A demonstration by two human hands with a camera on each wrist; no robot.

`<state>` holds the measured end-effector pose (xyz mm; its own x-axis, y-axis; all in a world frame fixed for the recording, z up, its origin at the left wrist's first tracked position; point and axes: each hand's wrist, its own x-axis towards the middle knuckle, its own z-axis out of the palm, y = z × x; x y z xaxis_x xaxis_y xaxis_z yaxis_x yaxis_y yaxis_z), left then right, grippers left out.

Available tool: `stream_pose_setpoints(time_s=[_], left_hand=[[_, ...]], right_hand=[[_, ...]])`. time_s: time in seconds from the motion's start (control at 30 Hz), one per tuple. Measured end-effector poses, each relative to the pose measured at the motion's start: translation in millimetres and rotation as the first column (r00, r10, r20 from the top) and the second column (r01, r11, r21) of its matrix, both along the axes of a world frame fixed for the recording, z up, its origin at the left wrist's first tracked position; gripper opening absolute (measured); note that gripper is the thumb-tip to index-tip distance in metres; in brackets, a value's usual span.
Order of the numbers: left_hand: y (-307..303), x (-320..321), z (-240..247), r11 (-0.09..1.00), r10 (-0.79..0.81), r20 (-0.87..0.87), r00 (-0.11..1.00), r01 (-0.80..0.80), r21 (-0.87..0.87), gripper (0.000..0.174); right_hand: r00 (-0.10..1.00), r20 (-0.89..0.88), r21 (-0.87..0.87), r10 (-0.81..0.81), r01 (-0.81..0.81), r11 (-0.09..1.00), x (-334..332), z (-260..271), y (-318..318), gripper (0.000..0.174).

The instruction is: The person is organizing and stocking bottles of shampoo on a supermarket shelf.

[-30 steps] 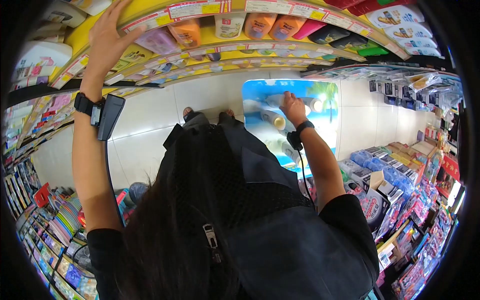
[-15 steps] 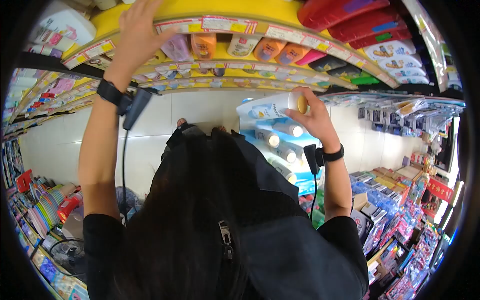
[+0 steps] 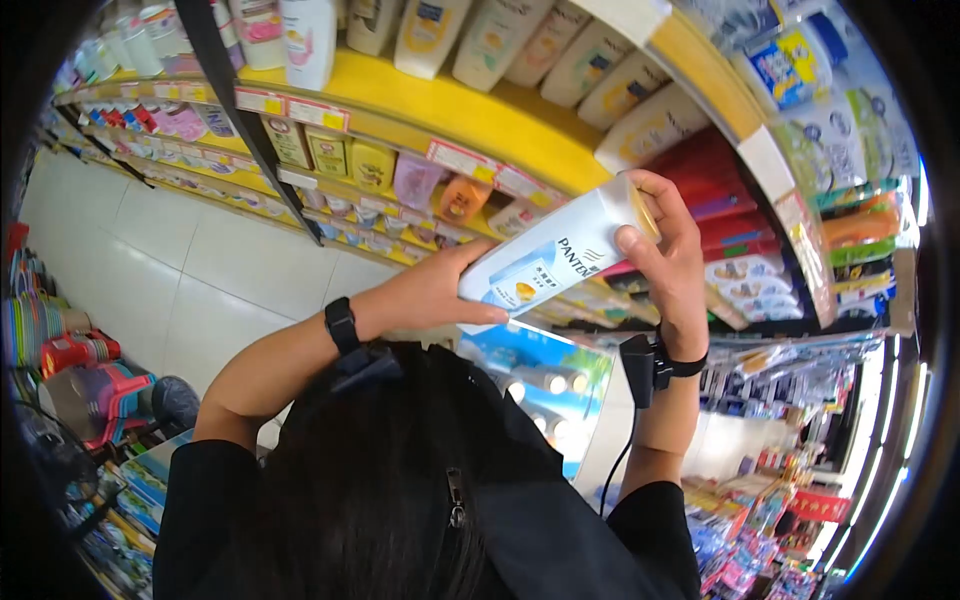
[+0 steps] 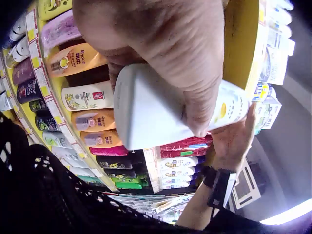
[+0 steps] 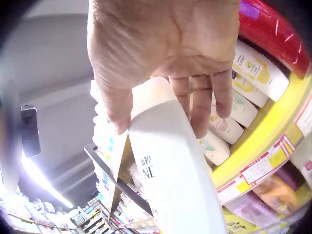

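Observation:
A white Pantene shampoo bottle with a light blue label and gold cap is held tilted in front of the shelves. My left hand grips it near its base, thumb over the front edge; the left wrist view shows the thumb across the bottle. At the cap end, my right hand holds it between thumb and fingers, the palm hiding part of the cap. Below, several more pale-capped bottles stand on a surface printed with a beach scene.
White shampoo bottles line the yellow shelf just beyond my hands. Red bottles lie to their right, and lower shelves carry purple and orange bottles. Colourful baskets are stacked at the left, beside the tiled floor.
My right hand has lifted the shampoo bottle from the beach-printed surface up to shelf height. My left hand has left the shelf edge and taken hold of the bottle's base.

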<state>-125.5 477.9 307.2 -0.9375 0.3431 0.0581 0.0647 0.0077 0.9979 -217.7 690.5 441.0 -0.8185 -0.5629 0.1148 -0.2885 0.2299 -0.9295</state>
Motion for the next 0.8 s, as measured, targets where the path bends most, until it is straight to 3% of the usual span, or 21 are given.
stream_pose_setpoints(time_s=[0.1, 0.17, 0.3, 0.4, 0.47, 0.6, 0.67, 0.8], left_hand=[[-10, 4, 1, 0.995, 0.099, -0.033, 0.995, -0.098, 0.028, 0.068], [-16, 2, -4, 0.977, 0.208, -0.144, 0.967, -0.200, 0.072, 0.064], [-26, 4, 4, 0.967, 0.251, -0.138, 0.958, -0.243, 0.077, 0.064], [-29, 0, 8, 0.965, 0.257, -0.124, 0.958, -0.248, 0.087, 0.066], [-28, -2, 14, 0.928, 0.370, -0.186, 0.910, -0.351, 0.125, 0.067], [-32, -4, -12, 0.906, 0.387, -0.139, 0.911, -0.349, 0.239, 0.064], [-41, 9, -15, 0.917, 0.386, -0.011, 0.922, -0.382, 0.112, 0.059], [-57, 31, -48, 0.909, 0.409, 0.043, 0.912, -0.411, 0.073, 0.053]], right_hand=[[0.985, 0.166, -0.192, 0.057, -0.024, 0.981, -7, -15, -19, 0.065], [0.967, 0.235, -0.180, 0.099, -0.057, 0.982, 0, -33, -31, 0.063], [0.940, 0.315, -0.211, 0.128, -0.063, 0.976, 10, -49, -58, 0.058], [0.961, 0.250, -0.220, 0.118, -0.062, 0.973, 5, -43, -64, 0.053], [0.979, 0.191, -0.185, 0.066, -0.030, 0.982, -3, -36, -65, 0.050], [0.999, 0.047, -0.131, -0.005, 0.011, 0.991, -29, -23, -65, 0.044], [0.999, 0.036, -0.118, -0.028, 0.032, 0.992, -38, -24, -70, 0.041], [0.993, 0.114, -0.174, -0.038, 0.058, 0.983, -57, -31, -71, 0.039]])
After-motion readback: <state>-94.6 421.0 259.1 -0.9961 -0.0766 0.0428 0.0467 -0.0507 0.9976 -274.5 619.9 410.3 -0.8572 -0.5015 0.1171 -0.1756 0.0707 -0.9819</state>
